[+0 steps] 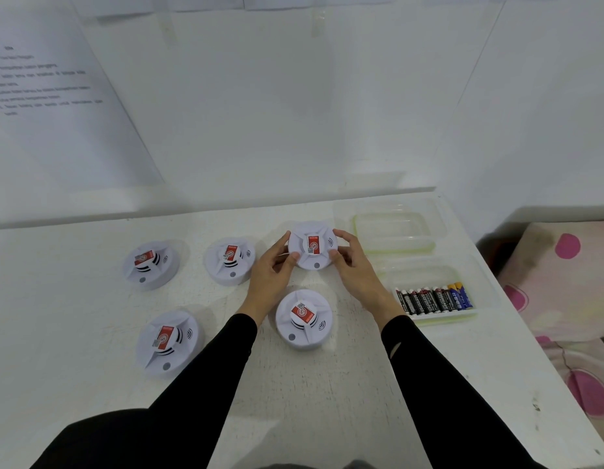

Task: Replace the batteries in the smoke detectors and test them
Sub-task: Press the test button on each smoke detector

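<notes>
Both hands, left point(272, 265) and right point(349, 262), grasp one detector point(312, 245) by its rim, fingers curled. Four other detectors lie near; batteries point(432, 298) sit in a tray point(442, 316) beside the right wrist.

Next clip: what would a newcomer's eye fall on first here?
The left hand and right hand grip a red-labelled smoke detector toward the far side of the table. Four more detectors lie left of and nearer than it; batteries line a clear tray on the right.
</notes>
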`<state>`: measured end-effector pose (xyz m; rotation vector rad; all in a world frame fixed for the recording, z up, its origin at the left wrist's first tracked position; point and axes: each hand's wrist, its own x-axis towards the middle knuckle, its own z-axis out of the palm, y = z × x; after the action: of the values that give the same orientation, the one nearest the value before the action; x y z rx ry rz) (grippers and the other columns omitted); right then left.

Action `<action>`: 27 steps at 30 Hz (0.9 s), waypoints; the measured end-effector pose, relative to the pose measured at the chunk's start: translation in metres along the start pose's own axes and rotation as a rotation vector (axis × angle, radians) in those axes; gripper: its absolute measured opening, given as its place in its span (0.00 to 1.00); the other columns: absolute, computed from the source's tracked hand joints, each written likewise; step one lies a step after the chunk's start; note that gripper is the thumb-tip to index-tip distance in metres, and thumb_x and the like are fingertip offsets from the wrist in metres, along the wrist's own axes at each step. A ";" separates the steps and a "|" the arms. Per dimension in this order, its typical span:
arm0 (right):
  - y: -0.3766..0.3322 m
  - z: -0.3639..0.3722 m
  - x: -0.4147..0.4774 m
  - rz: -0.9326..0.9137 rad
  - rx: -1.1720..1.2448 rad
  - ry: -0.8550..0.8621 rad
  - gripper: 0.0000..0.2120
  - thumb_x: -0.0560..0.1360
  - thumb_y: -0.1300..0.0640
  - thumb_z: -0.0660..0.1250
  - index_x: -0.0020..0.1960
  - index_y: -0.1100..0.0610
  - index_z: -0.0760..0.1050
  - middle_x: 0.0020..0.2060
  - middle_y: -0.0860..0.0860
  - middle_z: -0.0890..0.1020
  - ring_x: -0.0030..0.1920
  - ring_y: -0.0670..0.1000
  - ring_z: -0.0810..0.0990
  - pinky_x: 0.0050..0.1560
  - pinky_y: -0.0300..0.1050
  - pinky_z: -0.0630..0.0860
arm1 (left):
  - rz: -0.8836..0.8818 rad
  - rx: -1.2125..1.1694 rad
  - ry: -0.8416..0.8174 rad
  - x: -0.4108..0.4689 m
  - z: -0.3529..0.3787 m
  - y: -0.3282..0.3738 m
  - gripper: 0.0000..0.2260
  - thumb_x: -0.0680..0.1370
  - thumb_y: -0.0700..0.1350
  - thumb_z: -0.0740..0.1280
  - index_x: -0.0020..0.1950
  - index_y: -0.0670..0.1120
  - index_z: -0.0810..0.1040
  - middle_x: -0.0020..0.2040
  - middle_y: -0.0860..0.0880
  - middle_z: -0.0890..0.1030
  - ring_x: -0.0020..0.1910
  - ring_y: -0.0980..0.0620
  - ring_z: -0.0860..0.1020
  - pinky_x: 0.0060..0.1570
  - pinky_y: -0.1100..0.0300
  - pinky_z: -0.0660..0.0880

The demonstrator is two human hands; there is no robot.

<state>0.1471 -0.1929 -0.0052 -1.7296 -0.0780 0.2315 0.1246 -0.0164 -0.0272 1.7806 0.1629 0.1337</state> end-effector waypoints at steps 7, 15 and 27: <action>0.002 0.000 0.001 -0.002 0.004 -0.003 0.15 0.81 0.55 0.60 0.62 0.37 0.66 0.52 0.46 0.81 0.53 0.44 0.79 0.53 0.38 0.73 | -0.005 -0.004 -0.004 0.000 -0.001 -0.001 0.21 0.81 0.45 0.67 0.75 0.51 0.70 0.62 0.52 0.81 0.58 0.67 0.78 0.56 0.70 0.75; 0.003 0.000 0.002 -0.006 0.017 -0.008 0.14 0.82 0.54 0.60 0.64 0.39 0.66 0.52 0.47 0.81 0.53 0.44 0.79 0.53 0.38 0.74 | -0.003 -0.006 -0.002 0.001 -0.001 -0.002 0.21 0.81 0.45 0.67 0.75 0.51 0.70 0.62 0.51 0.81 0.56 0.70 0.78 0.54 0.72 0.74; 0.011 0.000 0.006 -0.045 -0.044 0.052 0.17 0.81 0.55 0.61 0.69 0.45 0.67 0.62 0.49 0.71 0.54 0.46 0.77 0.57 0.38 0.74 | 0.054 0.079 0.011 0.001 0.000 -0.008 0.21 0.81 0.48 0.66 0.74 0.49 0.72 0.66 0.50 0.78 0.63 0.58 0.77 0.62 0.63 0.76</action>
<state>0.1525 -0.1935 -0.0168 -1.7747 -0.0841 0.1530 0.1257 -0.0145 -0.0346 1.8635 0.1298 0.1778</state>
